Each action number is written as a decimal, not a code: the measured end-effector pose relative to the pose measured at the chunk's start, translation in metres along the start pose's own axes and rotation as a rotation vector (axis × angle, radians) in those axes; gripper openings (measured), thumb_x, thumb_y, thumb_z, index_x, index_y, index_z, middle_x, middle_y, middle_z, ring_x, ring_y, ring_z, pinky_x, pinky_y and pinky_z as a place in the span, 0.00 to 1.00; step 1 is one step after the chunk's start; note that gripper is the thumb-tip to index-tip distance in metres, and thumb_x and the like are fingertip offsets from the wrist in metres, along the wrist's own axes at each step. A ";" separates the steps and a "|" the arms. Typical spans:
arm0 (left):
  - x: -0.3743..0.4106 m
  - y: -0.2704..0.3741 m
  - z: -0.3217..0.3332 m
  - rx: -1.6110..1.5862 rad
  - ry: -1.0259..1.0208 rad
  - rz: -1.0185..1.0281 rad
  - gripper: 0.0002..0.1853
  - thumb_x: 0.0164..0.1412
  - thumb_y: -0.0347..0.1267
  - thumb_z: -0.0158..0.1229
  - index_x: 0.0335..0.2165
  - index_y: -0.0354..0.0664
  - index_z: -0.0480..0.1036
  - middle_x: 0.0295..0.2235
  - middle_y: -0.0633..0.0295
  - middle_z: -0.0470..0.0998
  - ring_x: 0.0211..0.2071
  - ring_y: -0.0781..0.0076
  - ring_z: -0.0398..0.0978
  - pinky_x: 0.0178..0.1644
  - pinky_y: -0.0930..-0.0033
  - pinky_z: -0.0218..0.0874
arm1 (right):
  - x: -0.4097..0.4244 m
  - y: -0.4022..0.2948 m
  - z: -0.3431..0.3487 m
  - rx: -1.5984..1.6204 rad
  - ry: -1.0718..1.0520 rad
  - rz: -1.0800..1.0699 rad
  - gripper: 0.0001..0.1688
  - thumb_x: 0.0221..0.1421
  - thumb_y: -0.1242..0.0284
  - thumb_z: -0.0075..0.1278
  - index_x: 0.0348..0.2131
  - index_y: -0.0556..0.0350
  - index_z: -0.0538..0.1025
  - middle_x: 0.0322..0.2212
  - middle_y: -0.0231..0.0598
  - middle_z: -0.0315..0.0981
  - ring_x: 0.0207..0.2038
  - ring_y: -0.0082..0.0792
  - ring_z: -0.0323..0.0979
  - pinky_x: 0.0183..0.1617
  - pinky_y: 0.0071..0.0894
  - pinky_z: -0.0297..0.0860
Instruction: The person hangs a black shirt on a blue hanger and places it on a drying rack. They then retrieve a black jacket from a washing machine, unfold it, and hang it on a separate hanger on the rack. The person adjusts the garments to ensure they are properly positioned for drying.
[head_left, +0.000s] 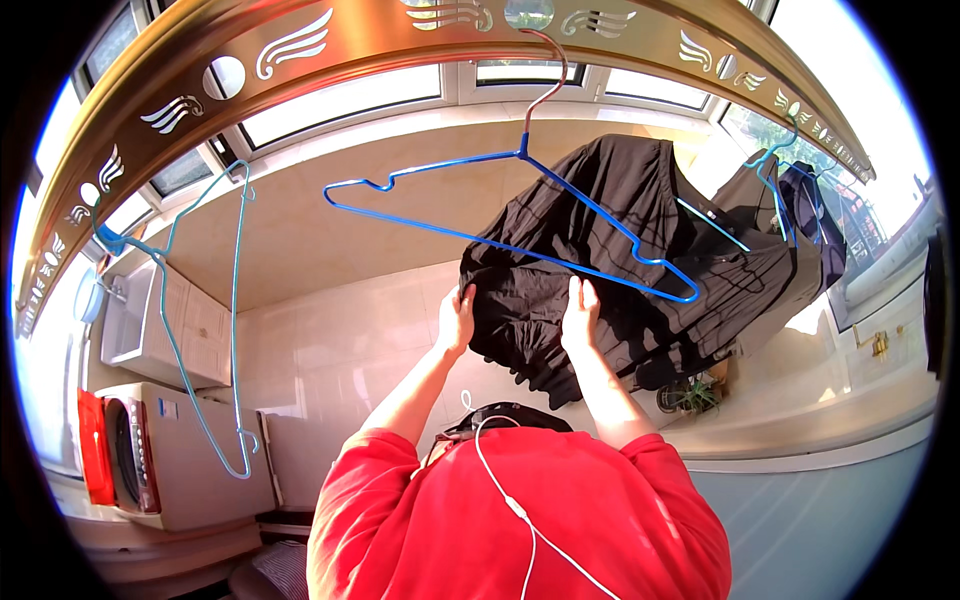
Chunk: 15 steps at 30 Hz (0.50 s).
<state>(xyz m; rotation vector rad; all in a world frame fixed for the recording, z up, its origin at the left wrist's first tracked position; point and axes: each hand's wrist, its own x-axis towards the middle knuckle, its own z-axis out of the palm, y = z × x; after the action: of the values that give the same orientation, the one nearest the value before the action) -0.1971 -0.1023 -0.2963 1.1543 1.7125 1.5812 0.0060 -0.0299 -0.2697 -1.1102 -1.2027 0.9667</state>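
Note:
My left hand (456, 322) grips the near left edge of a black garment (622, 225), thumb pointing up. A short way to the right, my right hand (580, 311) holds the gathered cloth of the same garment, which looks like a sleeve. Part of a light blue hanger (712, 223) shows in the garment's neckline. Above and in front of the cloth, an unloaded blue hanger (450, 161) with a copper-coloured hook hangs from a gold perforated rail (390, 37). The fingers behind the cloth are hidden.
More dark clothes (814, 217) hang at the right end of the rail. A bare light blue hanger (238, 300) dangles at the left. Below it stand a washing machine (195, 457) with its door ajar and a white sink cabinet (187, 322). Potted plants (696, 394) sit on the floor.

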 end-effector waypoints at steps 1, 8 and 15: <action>-0.002 0.007 0.006 -0.017 -0.024 0.008 0.19 0.67 0.39 0.49 0.29 0.31 0.68 0.21 0.50 0.67 0.25 0.66 0.58 0.34 0.64 0.59 | -0.007 0.002 0.007 -0.028 0.011 -0.045 0.20 0.64 0.63 0.46 0.30 0.66 0.68 0.22 0.34 0.61 0.27 0.24 0.55 0.35 0.27 0.60; 0.016 -0.005 -0.018 -0.170 -0.028 -0.064 0.15 0.67 0.36 0.50 0.32 0.32 0.71 0.23 0.65 0.70 0.27 0.78 0.60 0.35 0.70 0.59 | 0.009 0.034 -0.014 -0.026 -0.078 -0.033 0.18 0.63 0.64 0.49 0.28 0.62 0.70 0.26 0.30 0.66 0.30 0.24 0.59 0.39 0.25 0.61; 0.024 -0.008 -0.030 -0.111 -0.021 -0.040 0.15 0.64 0.37 0.56 0.30 0.32 0.71 0.20 0.67 0.69 0.26 0.80 0.60 0.32 0.70 0.59 | 0.001 0.028 -0.017 -0.469 -0.460 -0.050 0.18 0.63 0.64 0.49 0.32 0.66 0.70 0.24 0.38 0.67 0.29 0.24 0.59 0.36 0.27 0.62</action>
<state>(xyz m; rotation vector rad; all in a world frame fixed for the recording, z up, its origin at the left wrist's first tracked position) -0.2364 -0.0965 -0.2954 1.0721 1.6031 1.6131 0.0233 -0.0247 -0.2974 -1.2461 -1.8929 0.9549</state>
